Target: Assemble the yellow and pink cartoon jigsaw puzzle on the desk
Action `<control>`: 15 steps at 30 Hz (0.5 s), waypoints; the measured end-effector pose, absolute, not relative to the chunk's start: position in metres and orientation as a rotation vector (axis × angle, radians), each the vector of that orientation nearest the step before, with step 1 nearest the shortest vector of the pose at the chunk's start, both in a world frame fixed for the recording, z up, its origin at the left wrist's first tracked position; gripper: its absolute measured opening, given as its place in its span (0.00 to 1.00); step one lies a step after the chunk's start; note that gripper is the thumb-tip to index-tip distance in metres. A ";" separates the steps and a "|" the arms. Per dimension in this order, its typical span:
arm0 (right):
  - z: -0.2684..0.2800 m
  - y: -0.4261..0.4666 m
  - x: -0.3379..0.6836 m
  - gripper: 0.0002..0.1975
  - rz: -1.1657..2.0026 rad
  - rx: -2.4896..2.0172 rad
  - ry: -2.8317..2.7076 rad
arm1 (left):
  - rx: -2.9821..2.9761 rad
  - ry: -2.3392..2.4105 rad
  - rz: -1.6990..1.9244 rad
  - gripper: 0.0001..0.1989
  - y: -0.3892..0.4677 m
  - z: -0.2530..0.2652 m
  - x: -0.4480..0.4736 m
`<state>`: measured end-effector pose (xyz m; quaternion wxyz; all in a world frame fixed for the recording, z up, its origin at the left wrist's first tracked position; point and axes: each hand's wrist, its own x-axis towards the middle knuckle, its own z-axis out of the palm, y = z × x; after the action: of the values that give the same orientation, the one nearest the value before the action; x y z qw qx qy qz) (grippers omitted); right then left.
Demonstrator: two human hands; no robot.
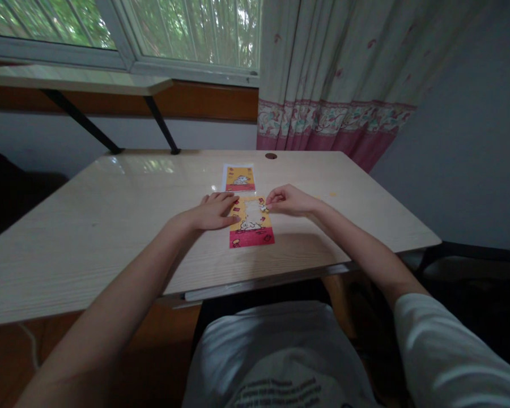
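A partly assembled jigsaw puzzle (255,235) in yellow and red, with a white cartoon animal, lies flat on the table before me. A pale gap shows in its upper middle. My left hand (215,212) rests on the puzzle's left edge with its fingers stretched out. At the upper right edge, my right hand (289,200) pinches a small white puzzle piece (264,208) between thumb and fingers, just over the puzzle. Beyond the puzzle lies a reference picture card (240,178) with a similar yellow and red design.
Small yellow pieces (332,194) lie on the table (131,226) right of my right hand. A round cable hole (271,156) is near the back edge. A raised shelf (76,79) on black struts stands at the left, and a curtain (323,68) hangs behind.
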<state>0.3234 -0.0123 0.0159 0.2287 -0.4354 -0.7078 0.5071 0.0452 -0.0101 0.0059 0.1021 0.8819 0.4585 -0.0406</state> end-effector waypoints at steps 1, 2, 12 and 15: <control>0.011 -0.015 0.315 0.07 1.396 -1.192 -1.935 | 2.606 1.353 -0.120 0.43 -0.010 0.006 0.046; 0.006 -0.017 0.308 0.06 1.388 -1.186 -1.928 | 2.607 1.354 -0.122 0.43 -0.011 0.006 0.046; -0.002 -0.028 0.282 0.03 1.296 -1.142 -1.994 | 2.612 1.366 -0.118 0.43 -0.014 0.009 0.048; -0.004 -0.029 0.280 0.04 1.193 -1.139 -2.080 | 2.612 1.367 -0.119 0.44 -0.015 0.009 0.048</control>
<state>0.2802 -0.0290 -0.0039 0.2410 -0.4164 -0.7604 0.4362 0.0481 -0.0146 0.0092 0.0952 0.8813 0.4611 -0.0403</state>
